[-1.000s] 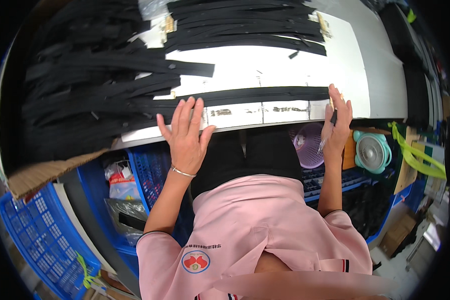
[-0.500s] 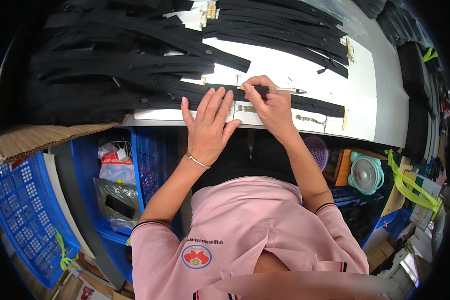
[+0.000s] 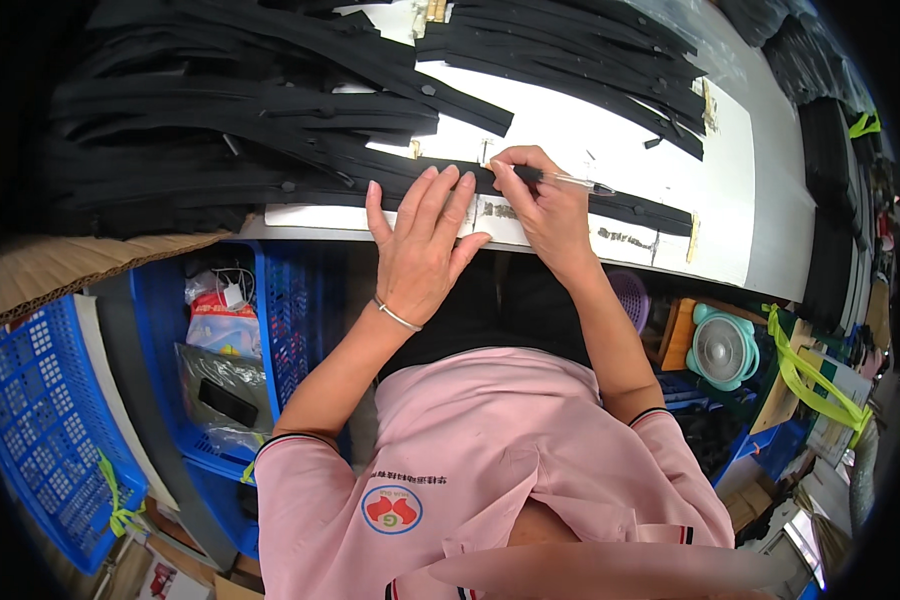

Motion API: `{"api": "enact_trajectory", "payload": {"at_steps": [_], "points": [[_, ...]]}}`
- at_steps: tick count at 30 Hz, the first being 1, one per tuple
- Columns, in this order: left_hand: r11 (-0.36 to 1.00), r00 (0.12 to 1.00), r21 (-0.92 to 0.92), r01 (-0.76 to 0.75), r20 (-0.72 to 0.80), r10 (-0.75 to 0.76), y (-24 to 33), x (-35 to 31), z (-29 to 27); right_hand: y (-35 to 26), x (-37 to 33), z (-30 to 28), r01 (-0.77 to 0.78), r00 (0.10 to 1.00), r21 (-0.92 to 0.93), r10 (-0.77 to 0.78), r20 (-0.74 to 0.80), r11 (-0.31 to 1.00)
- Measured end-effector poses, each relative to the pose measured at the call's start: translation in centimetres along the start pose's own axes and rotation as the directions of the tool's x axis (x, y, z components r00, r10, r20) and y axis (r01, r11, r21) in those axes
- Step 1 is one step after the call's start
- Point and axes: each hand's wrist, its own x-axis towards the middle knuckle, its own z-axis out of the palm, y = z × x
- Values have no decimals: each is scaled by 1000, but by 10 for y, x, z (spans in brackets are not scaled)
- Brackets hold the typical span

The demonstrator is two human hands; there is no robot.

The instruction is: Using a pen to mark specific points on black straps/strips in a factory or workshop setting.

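Note:
A long black strip that looks like a zipper (image 3: 638,208) lies along the near edge of a white board (image 3: 725,190). My left hand (image 3: 420,250) rests on it with the fingers stretched out flat and the thumb spread toward the board's edge. Just to the right, my right hand (image 3: 555,220) grips a pen (image 3: 578,183) with a clear barrel and dark grip. The pen slants, its writing end hidden by my fingers at the strip's upper edge. Dark ink marks (image 3: 625,238) show on the board below the strip.
Many black strips (image 3: 250,110) are heaped at the left, and another bundle (image 3: 570,65) lies at the far side. Tape pieces (image 3: 694,238) sit on the board. Below the table are blue baskets (image 3: 60,430), a cardboard flap (image 3: 90,270) and a teal fan (image 3: 722,346).
The view has shifted slightly. Both hands keep nearly the same place on the strip, the left one flat and the right one still holding the pen.

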Motion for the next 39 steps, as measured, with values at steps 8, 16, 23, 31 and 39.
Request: {"api": "enact_trajectory", "payload": {"at_steps": [8, 16, 23, 31, 39], "points": [[999, 1000, 37, -8, -5, 8, 1, 1, -1, -1, -2, -11, -26, 992, -30, 30, 119, 999], [999, 1000, 32, -8, 29, 7, 3, 2, -2, 12, -4, -14, 143, 981, -147, -121, 148, 979], [999, 999, 43, -13, 34, 12, 0, 0, -2, -4, -13, -45, -9, 991, 6, 10, -134, 1000], [999, 999, 40, -28, 30, 27, 0, 2, -2, 23, -27, -83, -60, 964, -201, 5, -266, 978], [999, 999, 47, -13, 53, 11, 2, 2, -4, 17, -25, -85, -74, 978, -194, 33, -206, 978]]}}
